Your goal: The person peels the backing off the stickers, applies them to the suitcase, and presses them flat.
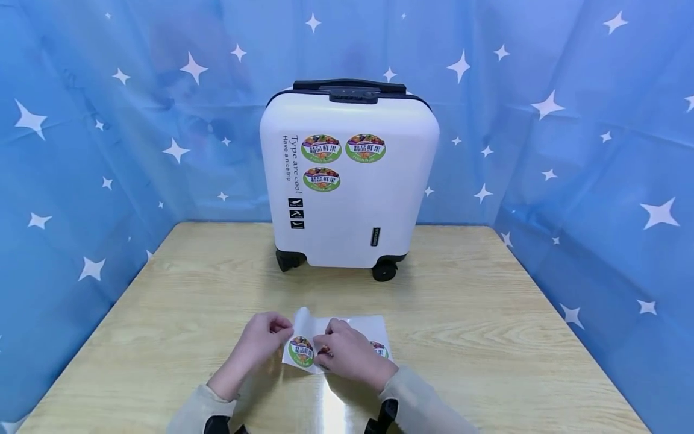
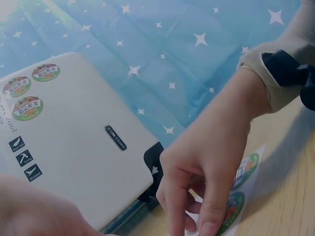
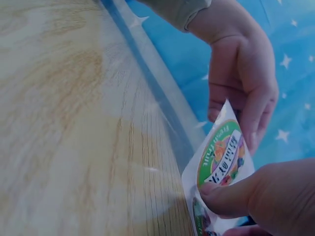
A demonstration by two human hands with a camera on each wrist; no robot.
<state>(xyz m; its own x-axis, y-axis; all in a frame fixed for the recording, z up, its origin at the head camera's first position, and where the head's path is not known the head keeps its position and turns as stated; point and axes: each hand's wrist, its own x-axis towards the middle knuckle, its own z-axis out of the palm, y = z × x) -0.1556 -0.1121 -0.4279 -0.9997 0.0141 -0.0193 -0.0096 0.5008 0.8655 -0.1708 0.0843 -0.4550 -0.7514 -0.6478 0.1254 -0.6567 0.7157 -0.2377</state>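
A white sheet of oval fruit stickers lies on the table in front of a white suitcase, its left part lifted and bent. My left hand pinches the sheet's left edge, beside a green-rimmed sticker. Over the middle of the sheet, my right hand partly hides another sticker and has its fingers curled. In the right wrist view its thumb presses on the edge of the raised sticker, pinching there. One more sticker shows right of that hand.
The suitcase stands upright on black wheels at the back of the wooden table. Three matching stickers are on its upper front, near printed lettering. Blue curtains with white stars enclose the back and sides.
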